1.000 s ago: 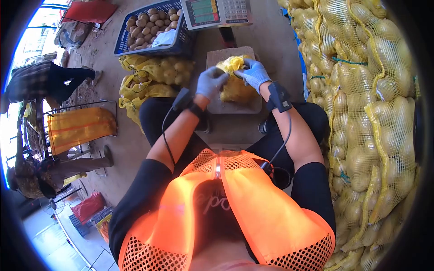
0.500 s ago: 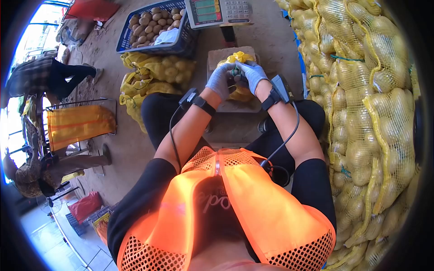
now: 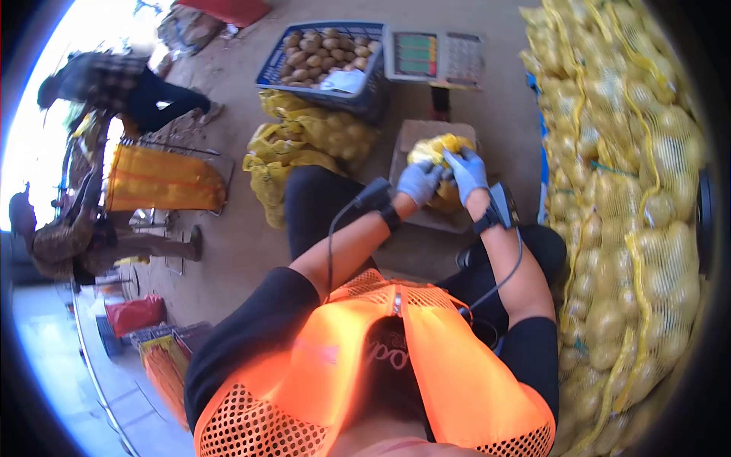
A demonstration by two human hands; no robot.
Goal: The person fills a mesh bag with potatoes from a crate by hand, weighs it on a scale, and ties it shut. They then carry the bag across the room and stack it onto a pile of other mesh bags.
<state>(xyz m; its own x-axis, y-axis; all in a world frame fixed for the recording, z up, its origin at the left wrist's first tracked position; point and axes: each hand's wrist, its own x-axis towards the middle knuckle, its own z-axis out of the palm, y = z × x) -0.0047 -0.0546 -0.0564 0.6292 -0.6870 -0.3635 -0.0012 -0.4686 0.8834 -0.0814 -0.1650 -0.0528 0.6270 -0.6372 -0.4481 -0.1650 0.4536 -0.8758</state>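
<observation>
A yellow mesh bag (image 3: 435,147) of potatoes rests on the scale platform (image 3: 406,151) in front of my knees, its gathered top bunched up. My left hand (image 3: 419,183), in a pale glove, is closed on the near side of that bunched mesh. Close beside it, my gloved right hand (image 3: 467,172) also grips the bag's neck, fingers bent over the mesh. Both hands nearly meet, and they hide much of the bag's body. What lies between the fingertips is too small to make out.
A blue crate (image 3: 373,80) of potatoes stands beyond several filled mesh bags (image 3: 343,137). The scale's display (image 3: 415,57) rises behind the platform. Stacked bags (image 3: 609,198) line the right. Two people are at the left, near an orange sack (image 3: 164,179) on a frame.
The view has shifted, so the surroundings appear farther right. Both hands stay at the bag's neck; the bunched top now leans away from me and looks more spread out.
</observation>
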